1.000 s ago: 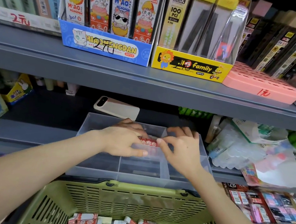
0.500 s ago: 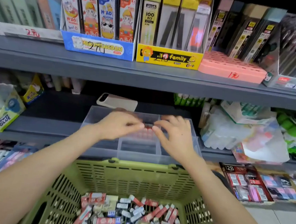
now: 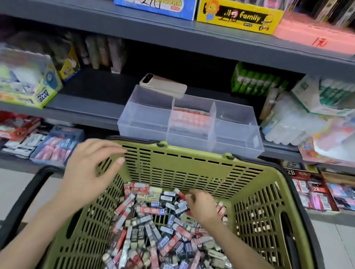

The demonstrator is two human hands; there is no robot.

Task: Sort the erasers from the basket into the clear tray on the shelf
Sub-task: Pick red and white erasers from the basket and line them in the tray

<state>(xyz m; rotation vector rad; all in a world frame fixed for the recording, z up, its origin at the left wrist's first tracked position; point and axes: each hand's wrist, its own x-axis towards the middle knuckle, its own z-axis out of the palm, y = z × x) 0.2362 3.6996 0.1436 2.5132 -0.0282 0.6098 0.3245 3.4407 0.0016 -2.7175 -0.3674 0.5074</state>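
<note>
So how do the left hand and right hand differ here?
The left hand is open, fingers spread, holding nothing; the right hand has curled fingers. The left hovers by the basket rim; the right is down on the erasers. Both are bare and at the basket.

You can read "family" on the yellow display box [image 3: 240, 15], "GLUE" on the glue box [image 3: 42, 96], and "2B" on erasers [image 3: 139, 230] and red packs [image 3: 315, 187].

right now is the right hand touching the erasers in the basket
Touching. The head view shows the right hand down inside the basket, its curled fingers set on the pile of erasers with no gap.
</note>
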